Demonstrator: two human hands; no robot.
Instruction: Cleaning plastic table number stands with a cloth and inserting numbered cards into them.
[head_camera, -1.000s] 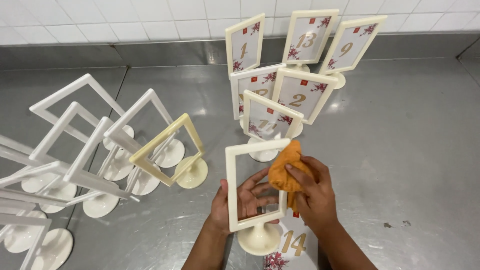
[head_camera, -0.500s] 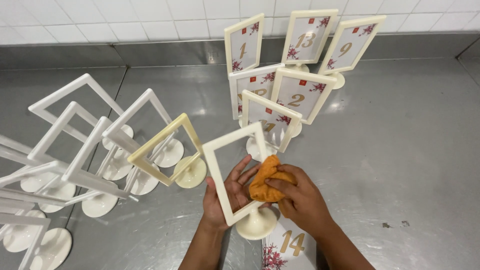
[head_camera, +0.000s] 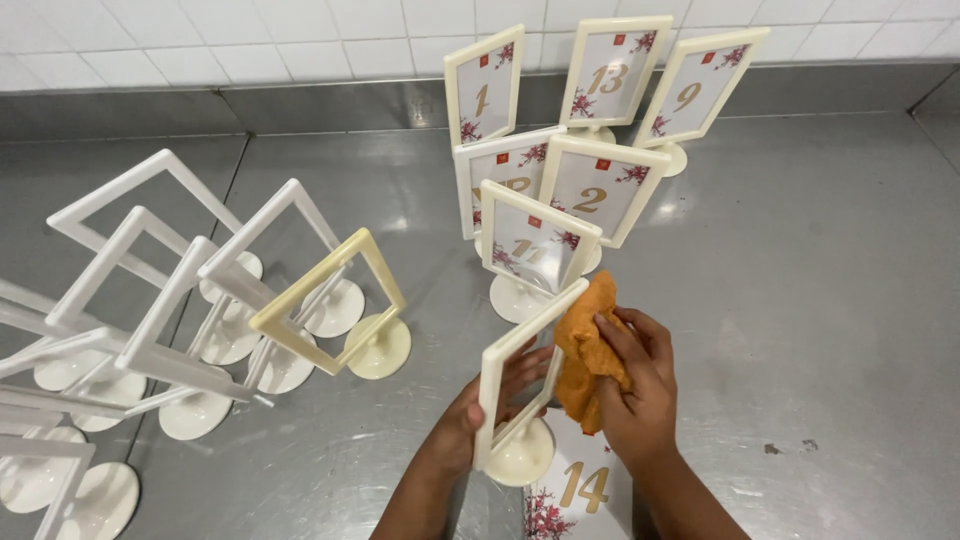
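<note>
My left hand (head_camera: 470, 415) grips an empty cream frame stand (head_camera: 520, 380) by its left edge, fingers showing through the opening. The stand rests on its round base on the steel counter (head_camera: 800, 300), turned almost edge-on to me. My right hand (head_camera: 635, 385) presses a crumpled orange cloth (head_camera: 585, 355) against the frame's right side. A loose card (head_camera: 575, 490) with a gold number and red blossoms lies flat under my wrists.
Several framed number cards (head_camera: 590, 190) stand behind, up to the tiled wall (head_camera: 300, 40). On the left stand several empty white frames (head_camera: 170, 290) and one yellowish frame (head_camera: 335, 300) on round bases.
The frame has swung from facing me to nearly edge-on. My right hand and the cloth have shifted from its front to its right side.
</note>
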